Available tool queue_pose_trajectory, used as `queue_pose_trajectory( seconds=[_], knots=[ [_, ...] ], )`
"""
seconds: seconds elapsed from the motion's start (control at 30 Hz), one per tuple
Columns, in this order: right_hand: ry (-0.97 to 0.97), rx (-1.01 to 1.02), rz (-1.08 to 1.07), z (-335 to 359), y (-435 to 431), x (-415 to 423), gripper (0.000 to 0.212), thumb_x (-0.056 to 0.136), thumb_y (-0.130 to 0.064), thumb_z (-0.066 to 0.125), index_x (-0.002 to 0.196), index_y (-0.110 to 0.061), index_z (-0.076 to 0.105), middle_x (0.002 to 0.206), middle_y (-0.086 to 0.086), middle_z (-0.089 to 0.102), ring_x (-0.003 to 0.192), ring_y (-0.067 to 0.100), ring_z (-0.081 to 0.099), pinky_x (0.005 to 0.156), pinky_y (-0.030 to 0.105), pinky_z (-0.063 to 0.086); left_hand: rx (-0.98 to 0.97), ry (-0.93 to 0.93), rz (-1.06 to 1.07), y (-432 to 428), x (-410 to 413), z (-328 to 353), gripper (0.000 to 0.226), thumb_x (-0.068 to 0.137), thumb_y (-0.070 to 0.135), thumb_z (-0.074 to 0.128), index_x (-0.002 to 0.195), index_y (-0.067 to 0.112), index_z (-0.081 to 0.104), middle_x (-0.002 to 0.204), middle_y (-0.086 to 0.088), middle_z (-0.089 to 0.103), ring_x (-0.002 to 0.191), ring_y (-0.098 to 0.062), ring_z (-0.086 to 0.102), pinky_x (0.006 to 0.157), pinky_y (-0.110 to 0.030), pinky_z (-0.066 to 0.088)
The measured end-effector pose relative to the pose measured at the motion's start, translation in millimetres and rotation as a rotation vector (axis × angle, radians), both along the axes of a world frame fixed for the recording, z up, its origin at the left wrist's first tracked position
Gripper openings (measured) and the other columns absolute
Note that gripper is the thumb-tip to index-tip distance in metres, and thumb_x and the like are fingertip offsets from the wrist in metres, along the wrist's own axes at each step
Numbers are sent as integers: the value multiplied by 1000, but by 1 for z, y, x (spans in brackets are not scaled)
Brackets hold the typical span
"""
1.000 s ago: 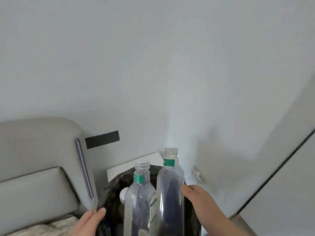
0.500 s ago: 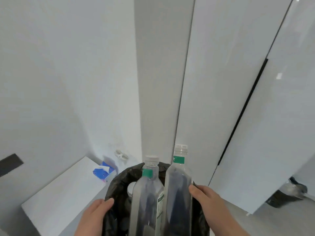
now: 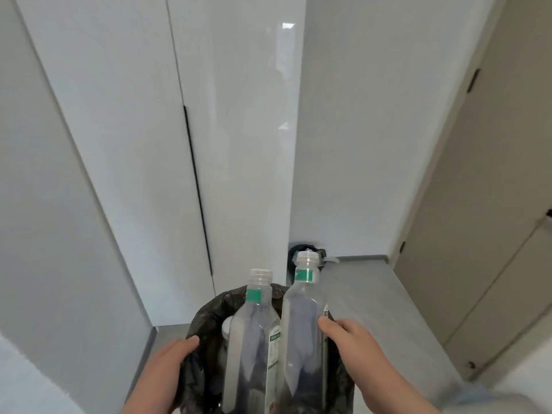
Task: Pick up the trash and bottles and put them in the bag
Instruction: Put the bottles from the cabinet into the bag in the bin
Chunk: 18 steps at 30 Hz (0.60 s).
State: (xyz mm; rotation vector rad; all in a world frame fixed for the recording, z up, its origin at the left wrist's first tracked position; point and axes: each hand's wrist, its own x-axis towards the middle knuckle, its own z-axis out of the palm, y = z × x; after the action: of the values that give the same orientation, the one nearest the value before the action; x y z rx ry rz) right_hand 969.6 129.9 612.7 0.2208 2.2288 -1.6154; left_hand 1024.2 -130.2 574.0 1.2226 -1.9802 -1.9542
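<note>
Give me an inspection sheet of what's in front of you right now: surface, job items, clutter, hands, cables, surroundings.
Surface: grey floor running to the wall.
Job's things: black bag open at the top; left bottle and right bottle, both clear, uncapped and green-banded at the neck, stand upright in it with their necks above the rim; a white round item lies inside, and I cannot tell what it is.
Clutter: dark object at the cabinet's foot, partly hidden behind the right bottle.
Hands: left hand grips the bag's left rim; right hand holds the right rim, thumb against the right bottle.
Cables: nothing seen.
Surroundings: glossy white cabinet doors ahead; beige door at right.
</note>
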Motion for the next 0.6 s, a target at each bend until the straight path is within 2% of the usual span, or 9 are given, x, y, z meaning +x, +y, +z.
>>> queue_pose_trajectory(
  seconds=[0.07, 0.13, 0.2, 0.3, 0.37, 0.43, 0.5, 0.6],
  knots=[
    [6, 16, -90, -3, 38, -13, 42, 87, -44, 60, 98, -4, 67, 105, 13, 69, 84, 19, 63, 75, 32, 47, 25, 50, -133, 34, -26, 0, 31, 93, -3, 51, 63, 6, 53, 77, -11, 56, 63, -18, 46, 55, -23, 37],
    [9, 42, -157, -7, 71, -29, 39, 87, -42, 60, 96, -5, 68, 103, 14, 69, 80, 18, 61, 68, 29, 44, 73, 112, -229, 67, -49, 4, 21, 88, -2, 57, 67, -3, 60, 73, -14, 60, 66, -21, 52, 59, -27, 37],
    [15, 92, -216, -14, 100, -49, 40, 87, -42, 60, 95, -4, 67, 97, 14, 69, 76, 16, 57, 67, 30, 40, 124, 129, -309, 94, -77, -1, 16, 85, -2, 61, 72, -9, 64, 79, -23, 66, 72, -27, 57, 66, -33, 41],
    [12, 120, -301, -26, 133, -85, 27, 87, -42, 61, 88, -15, 66, 93, 3, 66, 80, 12, 56, 68, 27, 39, 163, 112, -369, 126, -131, -16, 13, 83, -4, 63, 73, -12, 66, 75, -23, 66, 78, -30, 60, 72, -35, 42],
    [12, 133, -351, -35, 152, -114, 21, 86, -39, 64, 85, -18, 67, 89, -3, 65, 83, 10, 56, 71, 27, 38, 180, 96, -409, 142, -171, -31, 18, 81, -4, 67, 65, -11, 62, 66, -21, 61, 72, -27, 58, 71, -35, 41],
    [-10, 125, -401, -41, 164, -149, 16, 84, -32, 69, 80, -16, 69, 86, -4, 66, 82, 10, 57, 77, 27, 38, 160, 78, -467, 156, -212, -47, 28, 70, 5, 78, 56, -3, 56, 55, -15, 52, 62, -20, 53, 66, -33, 39],
    [-28, 134, -441, -46, 172, -190, 15, 82, -27, 71, 75, -14, 71, 85, -1, 68, 81, 11, 59, 75, 26, 39, 170, 63, -503, 168, -259, -60, 31, 59, 14, 80, 54, 1, 53, 54, -12, 47, 58, -16, 50, 64, -31, 37],
    [-56, 136, -468, -50, 184, -252, 14, 84, -27, 70, 71, -22, 68, 84, -4, 66, 81, 12, 57, 79, 27, 37, 184, -5, -520, 181, -324, -82, 41, 43, 27, 81, 58, 1, 53, 58, -11, 47, 63, -16, 51, 66, -31, 37]
  ],
)
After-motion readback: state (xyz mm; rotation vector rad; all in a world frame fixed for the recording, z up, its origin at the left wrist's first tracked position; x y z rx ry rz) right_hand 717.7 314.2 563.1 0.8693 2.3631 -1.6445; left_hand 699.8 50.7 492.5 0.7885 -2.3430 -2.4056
